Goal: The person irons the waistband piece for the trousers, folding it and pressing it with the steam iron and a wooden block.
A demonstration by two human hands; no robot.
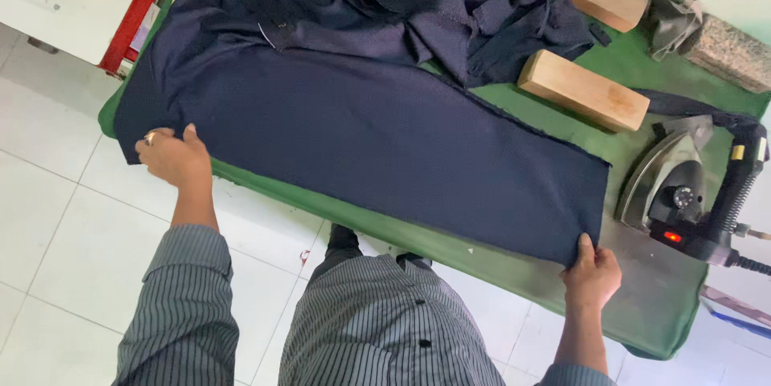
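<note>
Left hand (173,157) and right hand (592,273) each pinch closed on the navy cloth (361,129) near edge; 2 wooden blocks (584,90) and iron (673,185) beyond (green board (642,314))

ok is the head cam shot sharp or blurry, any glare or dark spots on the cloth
Head view: sharp, evenly daylit, no motion blur on the left hand or right hand; the navy fabric is so dark its folds barely show; soft sheen on the iron; slightly tilted framing.
</note>
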